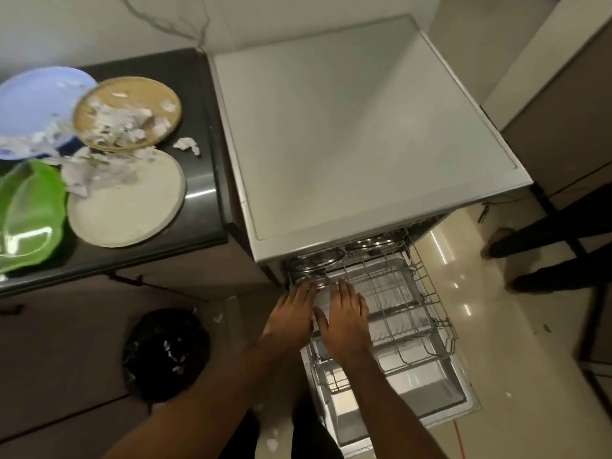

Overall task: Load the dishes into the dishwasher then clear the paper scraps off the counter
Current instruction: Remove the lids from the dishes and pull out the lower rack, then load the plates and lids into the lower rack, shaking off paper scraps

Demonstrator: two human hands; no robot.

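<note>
Dishwasher [347, 127] stands open, door down, beside the dark counter [205, 180]. The wire rack [400, 293] is pulled out over the door. On the counter sit four plates: blue [29, 104], green [29, 213], white [132, 210] and tan [132, 94]. Black bin bag [165, 352] on the floor below. Left hand [291, 313] and right hand [347, 319] lie flat, side by side, on the rack's front left, fingers straight, fingertips by the steel dishes [314, 263]. Paper scraps [109, 127] litter the plates, with one wad on the bare counter.
</note>
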